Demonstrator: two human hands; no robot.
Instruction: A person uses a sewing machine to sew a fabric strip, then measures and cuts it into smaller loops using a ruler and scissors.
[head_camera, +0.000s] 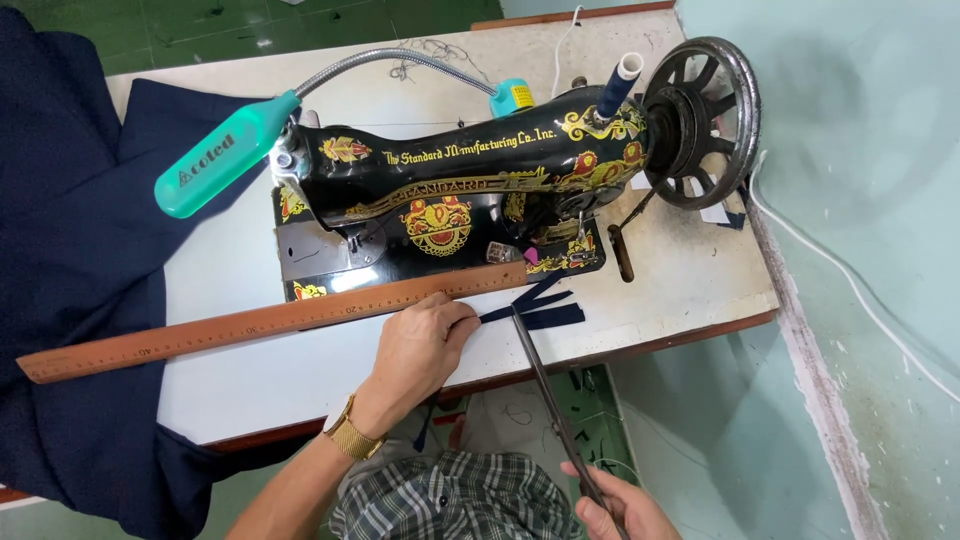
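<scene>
White tabletop (260, 380): left hand (420, 345) pinches navy fabric strips (545, 310), right hand (615, 505) grips long steel scissors (545, 395).

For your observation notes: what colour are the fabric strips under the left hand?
Dark navy blue strips, seen in the head view.

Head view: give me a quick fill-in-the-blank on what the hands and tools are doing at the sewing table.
1. The left hand pins down strips of ____ fabric.
2. The right hand holds long ____, their tips at the strips.
3. A long wooden ____ lies in front of the black sewing machine.
4. On the left wrist sits a gold ____.

Missing words: dark blue; scissors; ruler; watch
</scene>
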